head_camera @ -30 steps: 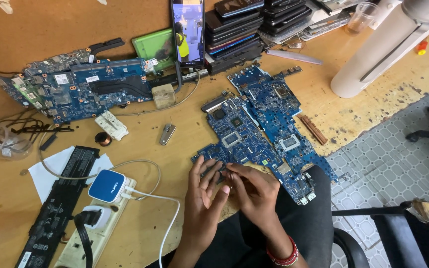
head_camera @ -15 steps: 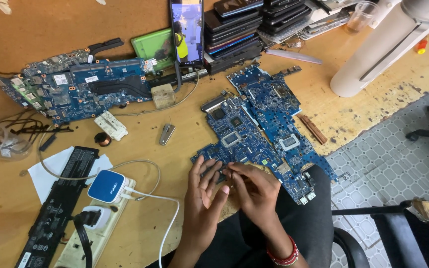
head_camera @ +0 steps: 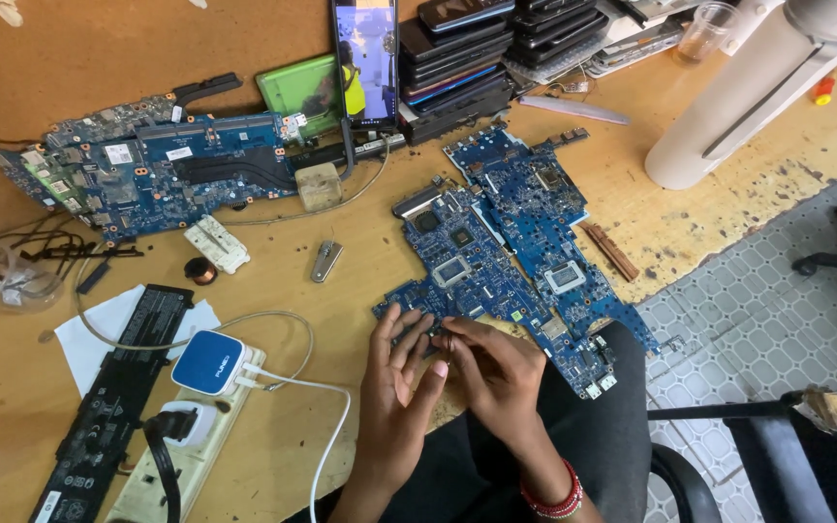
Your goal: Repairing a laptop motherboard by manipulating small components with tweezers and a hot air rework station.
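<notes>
Head view, packages: green flat case (head_camera: 300, 85) far left of the upright phone (head_camera: 365, 60); blue-and-white charger (head_camera: 209, 362) near left on the power strip (head_camera: 181, 463).
Board: blue motherboard (head_camera: 467, 266), near edge under both hands.
Left hand (head_camera: 401, 378): fingers spread, resting on the board's edge.
Right hand (head_camera: 496, 368): fingertips pinched together beside the left; what they hold is too small to tell.

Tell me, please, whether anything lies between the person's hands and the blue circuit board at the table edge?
Nothing visible does. The left hand and right hand already meet at the near corner of the blue circuit board; whatever small part the fingertips pinch is too small to tell.
</notes>
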